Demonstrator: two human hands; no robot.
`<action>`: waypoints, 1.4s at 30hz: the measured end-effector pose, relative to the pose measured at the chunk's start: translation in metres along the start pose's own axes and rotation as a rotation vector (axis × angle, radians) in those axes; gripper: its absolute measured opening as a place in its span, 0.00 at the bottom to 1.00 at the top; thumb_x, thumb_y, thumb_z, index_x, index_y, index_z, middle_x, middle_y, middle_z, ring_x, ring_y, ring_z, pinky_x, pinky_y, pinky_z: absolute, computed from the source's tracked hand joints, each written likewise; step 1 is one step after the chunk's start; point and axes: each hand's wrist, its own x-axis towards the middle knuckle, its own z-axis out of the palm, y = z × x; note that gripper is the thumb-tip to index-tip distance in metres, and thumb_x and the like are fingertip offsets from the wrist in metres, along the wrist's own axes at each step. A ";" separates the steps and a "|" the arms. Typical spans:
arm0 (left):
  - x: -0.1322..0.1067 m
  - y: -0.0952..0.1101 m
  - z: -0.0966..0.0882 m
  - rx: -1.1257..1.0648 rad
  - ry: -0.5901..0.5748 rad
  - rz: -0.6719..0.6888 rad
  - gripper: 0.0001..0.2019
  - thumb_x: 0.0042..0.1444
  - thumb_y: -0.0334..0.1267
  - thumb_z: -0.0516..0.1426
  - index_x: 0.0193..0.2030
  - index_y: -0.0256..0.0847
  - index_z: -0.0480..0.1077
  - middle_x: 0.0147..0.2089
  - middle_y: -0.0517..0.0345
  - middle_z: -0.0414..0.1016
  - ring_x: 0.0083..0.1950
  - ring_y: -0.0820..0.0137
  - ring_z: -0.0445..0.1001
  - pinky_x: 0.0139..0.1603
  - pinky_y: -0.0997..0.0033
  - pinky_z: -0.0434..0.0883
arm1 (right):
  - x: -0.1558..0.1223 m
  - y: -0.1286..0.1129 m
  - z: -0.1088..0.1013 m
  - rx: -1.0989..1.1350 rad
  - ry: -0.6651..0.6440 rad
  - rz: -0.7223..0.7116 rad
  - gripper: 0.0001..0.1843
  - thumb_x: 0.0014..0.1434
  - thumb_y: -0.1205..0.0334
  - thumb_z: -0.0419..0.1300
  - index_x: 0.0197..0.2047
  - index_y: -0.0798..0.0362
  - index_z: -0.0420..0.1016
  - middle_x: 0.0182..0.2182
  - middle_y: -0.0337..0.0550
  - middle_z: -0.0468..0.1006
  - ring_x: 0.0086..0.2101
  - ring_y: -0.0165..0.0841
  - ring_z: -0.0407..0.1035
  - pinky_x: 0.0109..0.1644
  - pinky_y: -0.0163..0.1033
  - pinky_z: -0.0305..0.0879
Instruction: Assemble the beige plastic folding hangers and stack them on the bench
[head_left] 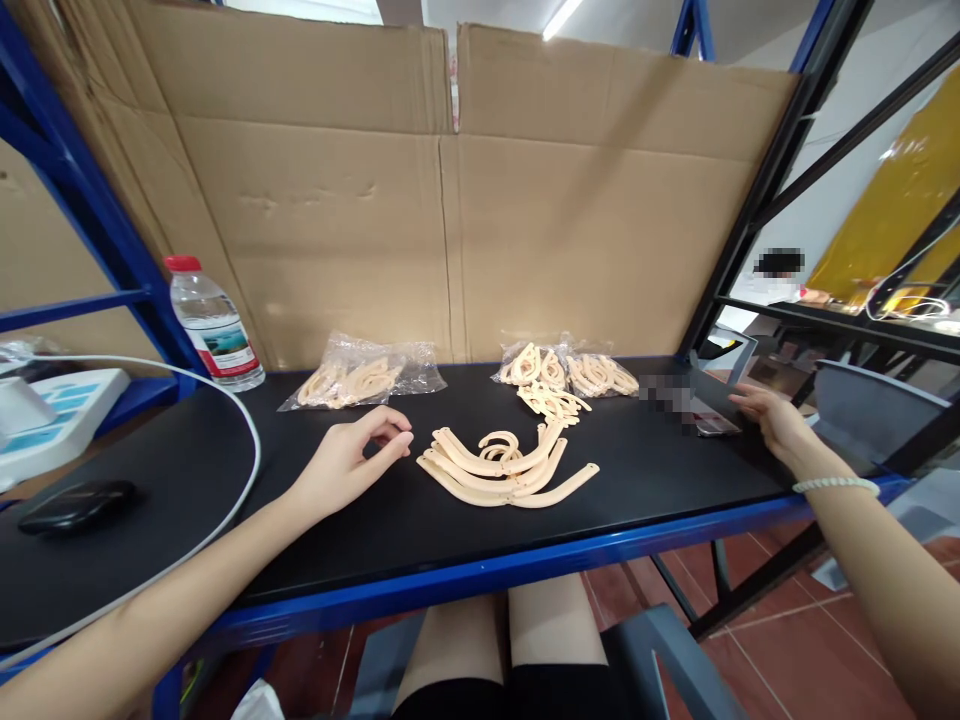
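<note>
Several curved, pale beige strips (510, 485) with small holes lie nested on the black tabletop, with smaller curled pieces (499, 448) among them. Just left of these strips rests my left hand (349, 460), loosely curled, a gap between thumb and fingers and nothing seen in it. My right hand (776, 425) is at the table's right end, fingers stretched out and holding nothing visible. Near its fingertips lies a flat, dark phone-like object (712, 420), partly blurred out. Behind the strips is a loose heap of small beige pieces (553, 402).
Clear plastic bags of beige pieces lie at the back left (352, 378) and back right (566, 370). At left are a water bottle (221, 335), a black mouse (77, 507), a white cable (257, 450) and a power strip (64, 420). Cardboard (315, 220) walls the back.
</note>
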 end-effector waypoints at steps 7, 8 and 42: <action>0.001 -0.001 0.002 0.028 0.012 -0.003 0.11 0.61 0.47 0.51 0.41 0.43 0.66 0.30 0.62 0.79 0.32 0.70 0.77 0.22 0.79 0.64 | 0.005 0.007 -0.002 -0.013 0.058 -0.031 0.15 0.65 0.58 0.58 0.52 0.57 0.70 0.47 0.47 0.74 0.43 0.36 0.72 0.45 0.46 0.72; 0.002 -0.002 0.003 0.032 0.009 -0.002 0.11 0.61 0.47 0.51 0.41 0.43 0.66 0.30 0.62 0.80 0.32 0.70 0.77 0.22 0.79 0.64 | 0.006 0.008 -0.001 -0.023 0.069 -0.043 0.15 0.65 0.58 0.58 0.52 0.57 0.70 0.47 0.47 0.74 0.43 0.36 0.72 0.45 0.46 0.72; 0.034 0.022 -0.003 0.048 -0.006 0.150 0.11 0.60 0.45 0.52 0.40 0.41 0.69 0.39 0.55 0.77 0.41 0.66 0.76 0.46 0.65 0.73 | -0.075 -0.069 0.062 -0.495 -0.138 -0.748 0.12 0.48 0.62 0.52 0.31 0.52 0.76 0.32 0.45 0.80 0.34 0.40 0.72 0.42 0.42 0.64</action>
